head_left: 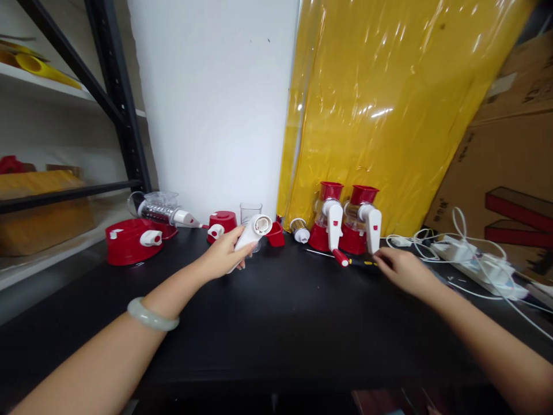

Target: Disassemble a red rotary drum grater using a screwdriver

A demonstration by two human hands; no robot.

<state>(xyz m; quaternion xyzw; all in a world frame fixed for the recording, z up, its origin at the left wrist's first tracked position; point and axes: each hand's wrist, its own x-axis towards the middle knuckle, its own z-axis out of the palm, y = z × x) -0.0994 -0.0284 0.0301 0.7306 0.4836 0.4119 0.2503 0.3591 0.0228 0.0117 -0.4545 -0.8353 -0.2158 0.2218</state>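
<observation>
My left hand (227,252) is wrapped round a white crank handle (250,233), its round socket end tilted up and toward me. Behind it stand a clear plastic hopper (251,208) and a red base (223,221). On the right, my right hand (401,268) has its fingers curled at the lower end of the white crank of the right rotary grater (358,233). By those fingertips lies a screwdriver (369,263) with a black and yellow handle; whether they grip it or the crank's end is hidden. A second rotary grater (322,230) with a red knob stands to the left.
A grater drum (299,230) and a small red part (275,235) lie mid-table. At left sit a large red base (129,242) and a clear grater body (161,210). White cables and power strips (479,262) crowd the right, beside a cardboard box (505,150).
</observation>
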